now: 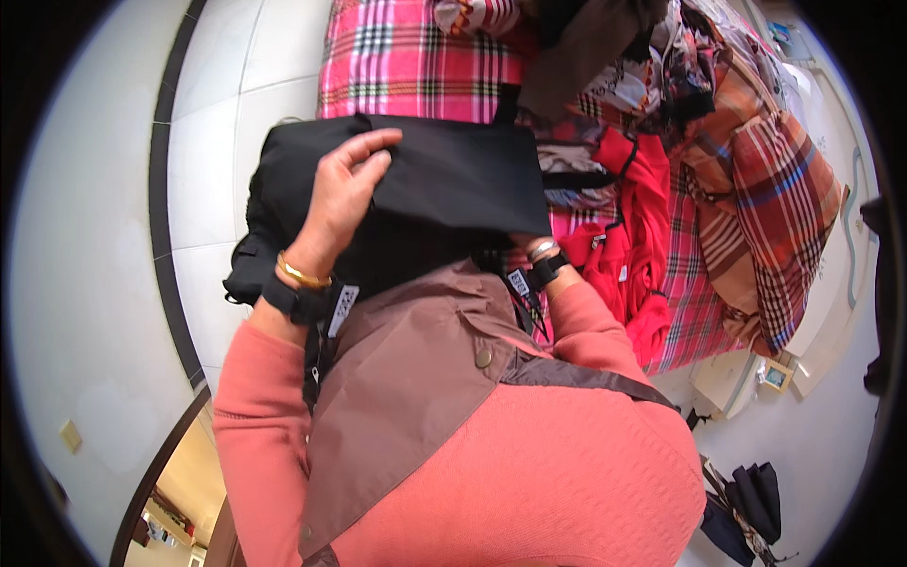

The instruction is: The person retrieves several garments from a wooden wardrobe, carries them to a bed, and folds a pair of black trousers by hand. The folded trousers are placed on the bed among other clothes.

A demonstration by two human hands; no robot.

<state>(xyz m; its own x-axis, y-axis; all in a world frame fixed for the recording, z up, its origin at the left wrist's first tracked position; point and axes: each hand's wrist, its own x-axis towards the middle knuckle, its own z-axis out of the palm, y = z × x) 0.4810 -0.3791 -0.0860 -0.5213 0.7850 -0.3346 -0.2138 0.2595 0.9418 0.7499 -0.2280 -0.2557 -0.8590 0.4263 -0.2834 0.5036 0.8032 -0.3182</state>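
A black cloth garment (453,170), laid out flat with a folded edge, spans the area in front of me at the near edge of a bed. Over its left part is my left hand (347,191), fingers together and pointing right, thumb slightly apart; whether it presses the cloth is unclear. My right hand (535,242) is mostly hidden beneath the garment's lower right corner, so its grip does not show. A bulkier bunched black part (258,262) hangs at the left. I wear a brown apron (425,354).
The bed has a pink plaid sheet (418,64). Right of the black garment lie a red garment (645,212) and a heap of patterned clothes (638,78). An orange plaid quilt (779,212) is farther right. White floor tiles (205,156) and a wall (85,212) are at left.
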